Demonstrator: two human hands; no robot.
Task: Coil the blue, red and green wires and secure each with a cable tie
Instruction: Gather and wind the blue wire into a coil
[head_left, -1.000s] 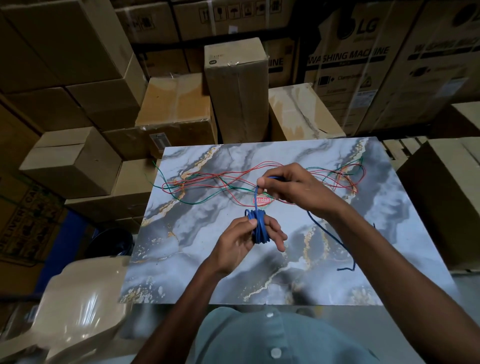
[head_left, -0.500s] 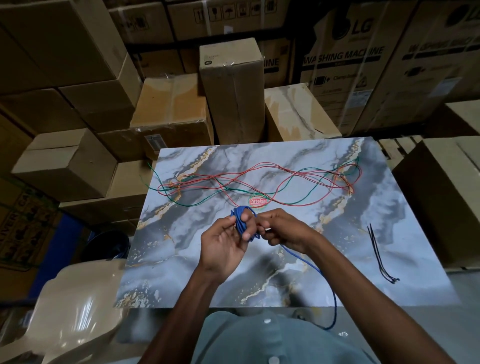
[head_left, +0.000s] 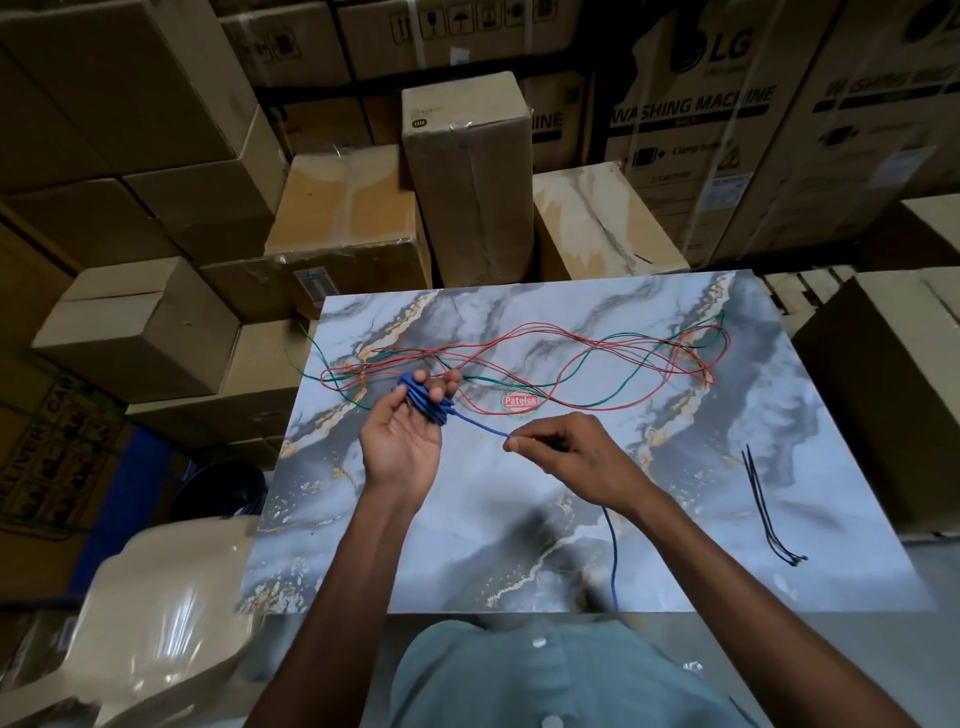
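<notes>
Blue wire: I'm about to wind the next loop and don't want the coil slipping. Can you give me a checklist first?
1. Blue coil sits round the left hand's fingers: ok.
2. Right hand pinches the blue wire near the coil: ok.
3. Wire between the hands free of the red wire and green wire: ok.
4. Loose tail finished: not ok, it trails off the table's near edge.
5. Cable ties within reach: ok, on the right.
6. Coil tightness: cannot tell.
</notes>
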